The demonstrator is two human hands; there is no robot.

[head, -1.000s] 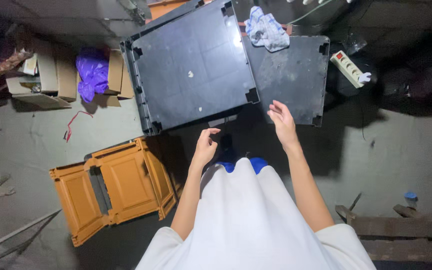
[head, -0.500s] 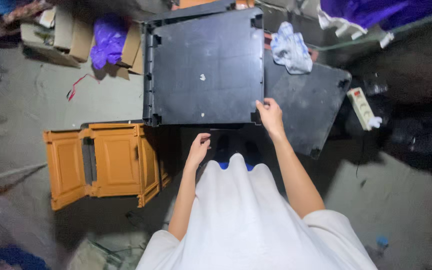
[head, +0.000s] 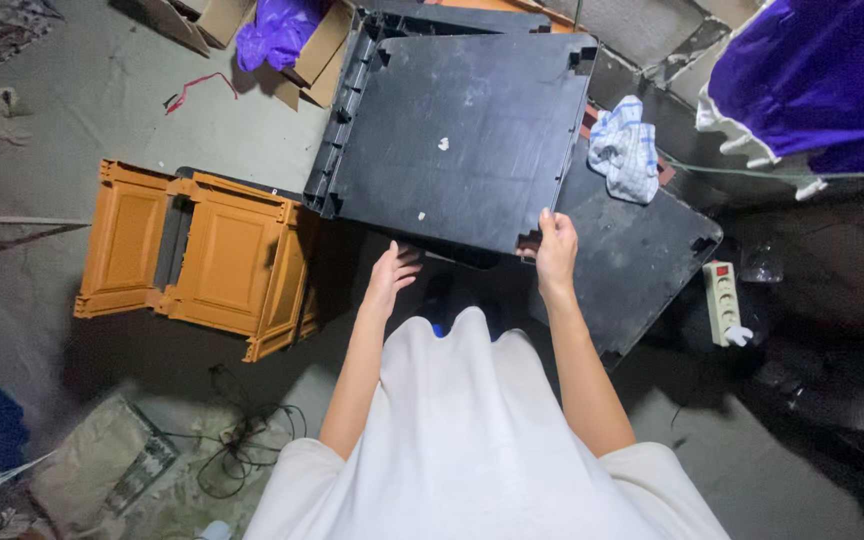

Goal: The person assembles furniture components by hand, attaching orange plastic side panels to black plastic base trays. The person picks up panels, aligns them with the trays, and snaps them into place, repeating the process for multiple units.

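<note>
A large black panel (head: 457, 140) lies flat over the floor (head: 242, 140), straight ahead of the person and filling the middle of the view. It is roughly square, matt and dusty, with a few pale specks on its face, notched corners and a ribbed rim along its left edge. Its near edge runs left to right just beyond both hands. A second black panel (head: 642, 260) lies partly under it, off to the right and turned at an angle.

The right hand (head: 556, 250) is the nearer one: it grips the top panel at its near right corner, fingers curled over the edge by the notch. The left hand (head: 392, 275) hangs open with fingers spread loosely, holding nothing, just short of the near edge and a little left of its middle.

To the left, an orange moulded piece (head: 202, 255) with recessed door panels lies on the floor, near the panel's left corner but apart from it. A cardboard box (head: 327, 40) with a purple bag (head: 272, 30) sits beyond. A checked cloth (head: 624, 148) rests on the second panel by the top panel's right edge. A white power strip (head: 722, 300) lies further right.
</note>
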